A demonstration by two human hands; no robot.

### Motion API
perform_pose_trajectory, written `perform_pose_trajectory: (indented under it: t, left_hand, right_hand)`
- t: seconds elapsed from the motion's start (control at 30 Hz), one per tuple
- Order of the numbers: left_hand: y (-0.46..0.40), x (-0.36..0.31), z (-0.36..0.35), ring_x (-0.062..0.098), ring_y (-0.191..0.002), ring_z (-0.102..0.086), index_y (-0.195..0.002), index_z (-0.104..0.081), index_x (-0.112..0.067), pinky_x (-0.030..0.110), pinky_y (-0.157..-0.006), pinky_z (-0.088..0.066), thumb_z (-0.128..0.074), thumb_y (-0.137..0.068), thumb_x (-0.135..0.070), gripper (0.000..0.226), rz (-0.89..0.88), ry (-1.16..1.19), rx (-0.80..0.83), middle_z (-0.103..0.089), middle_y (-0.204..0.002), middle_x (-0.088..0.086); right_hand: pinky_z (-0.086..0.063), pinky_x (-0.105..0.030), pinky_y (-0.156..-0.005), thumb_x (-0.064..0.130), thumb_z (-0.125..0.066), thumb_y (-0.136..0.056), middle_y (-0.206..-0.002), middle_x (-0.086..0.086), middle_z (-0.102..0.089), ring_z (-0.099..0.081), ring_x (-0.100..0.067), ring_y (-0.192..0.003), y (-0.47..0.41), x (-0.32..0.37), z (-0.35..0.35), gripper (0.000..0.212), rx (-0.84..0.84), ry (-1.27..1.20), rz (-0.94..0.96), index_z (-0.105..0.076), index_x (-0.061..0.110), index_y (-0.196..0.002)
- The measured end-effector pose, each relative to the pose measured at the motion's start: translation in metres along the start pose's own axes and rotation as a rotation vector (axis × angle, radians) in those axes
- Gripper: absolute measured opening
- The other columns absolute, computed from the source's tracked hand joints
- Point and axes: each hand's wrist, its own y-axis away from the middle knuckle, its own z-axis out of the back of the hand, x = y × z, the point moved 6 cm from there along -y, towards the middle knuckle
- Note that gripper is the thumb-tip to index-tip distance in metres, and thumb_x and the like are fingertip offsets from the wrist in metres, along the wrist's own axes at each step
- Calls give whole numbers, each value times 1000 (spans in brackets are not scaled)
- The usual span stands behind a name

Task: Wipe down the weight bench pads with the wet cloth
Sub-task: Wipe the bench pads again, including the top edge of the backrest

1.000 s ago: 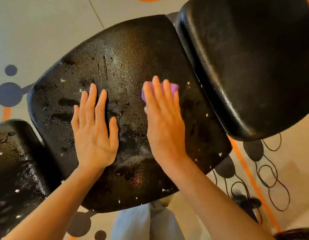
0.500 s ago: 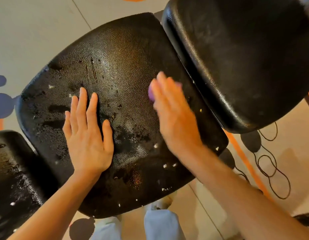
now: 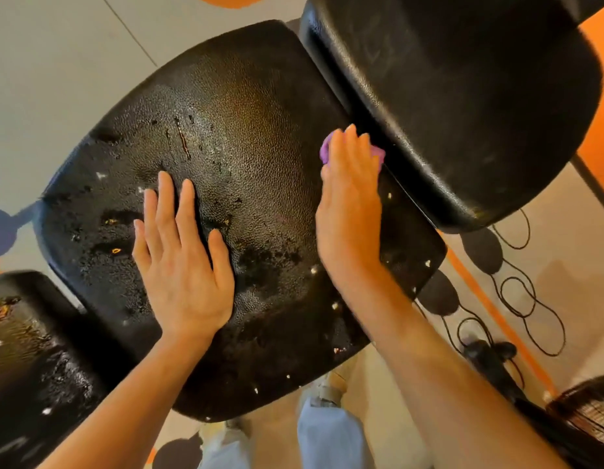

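A worn black seat pad (image 3: 253, 157) fills the middle of the view, its cracked surface glistening wet. My left hand (image 3: 182, 262) lies flat on its near left part, fingers apart, holding nothing. My right hand (image 3: 349, 208) presses a purple cloth (image 3: 326, 150) onto the pad's right edge, close to the gap beside the larger black back pad (image 3: 463, 96). Only the cloth's edges show past my fingers. A third black pad (image 3: 33, 360), also worn, sits at the lower left.
The floor below is pale with orange and dark round markings. A black cord (image 3: 524, 299) loops on the floor at the right, near an orange line (image 3: 497, 316). My legs in light trousers (image 3: 327, 438) stand beneath the seat pad.
My right hand has slid the purple cloth rightward across the seat pad toward the back pad. My left hand has stayed flat in the same spot.
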Motion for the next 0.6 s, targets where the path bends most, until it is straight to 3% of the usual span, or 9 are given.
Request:
perform_pose_trajectory:
  t: [0.1,0.17,0.2,0.3,0.37,0.5,0.53,0.6]
  left_hand:
    - [0,0,1,24,-154,-3,-157,-18,-16,44,-124,-6,-33,-101,-30,60,6,3,5,-8,-167,5]
    - [1,0,0,23,-154,-3,-157,-18,-17,45,-124,-6,-33,-101,-31,59,4,11,7,-8,-167,4]
    - [1,1,0,23,-154,-3,-157,-18,-17,45,-124,-6,-33,-101,-31,59,-2,18,5,-8,-167,4]
    - [1,2,0,25,-154,-4,-157,-18,-16,45,-124,-6,-35,-103,-30,58,-16,24,-3,-9,-166,5]
    - [2,2,0,26,-154,-4,-157,-18,-16,45,-124,-7,-36,-103,-28,58,-28,15,-4,-9,-166,6]
    - [2,3,-1,26,-154,-4,-157,-17,-15,46,-124,-8,-36,-104,-28,57,-28,13,-5,-8,-167,6]
    - [2,3,-1,26,-154,-4,-157,-17,-15,46,-124,-8,-35,-104,-28,57,-30,12,-6,-8,-167,6]
    - [2,3,-2,25,-154,-3,-157,-17,-15,45,-124,-7,-34,-104,-29,57,-33,9,-4,-8,-167,5]
  right_hand:
    - [-21,-44,-118,4,-48,-94,-153,-12,-27,-16,-25,-145,85,29,-6,54,158,10,276,-31,7,-145]
    - [-23,-42,-117,4,-48,-94,-152,-10,-30,-19,-25,-144,90,19,-2,51,228,16,444,-34,7,-143]
    - [-24,-40,-117,6,-46,-96,-151,-10,-32,-22,-25,-143,68,9,0,48,208,7,421,-36,8,-143]
    - [-26,-42,-116,12,-39,-99,-150,-10,-33,-25,-25,-142,-7,-9,7,42,49,-25,59,-37,11,-140]
    - [-24,-45,-116,12,-37,-98,-150,-10,-33,-24,-25,-142,10,0,1,41,-23,16,-41,-37,12,-139]
    - [-20,-43,-118,6,-43,-96,-151,-13,-30,-19,-26,-144,98,26,-5,48,139,33,328,-33,6,-144]
    - [-20,-43,-118,5,-40,-97,-150,-12,-33,-23,-26,-143,87,16,-3,46,149,36,364,-35,5,-143]
    - [-26,-44,-116,8,-33,-97,-145,-13,-40,-31,-28,-138,35,-5,1,41,92,34,255,-41,7,-138]
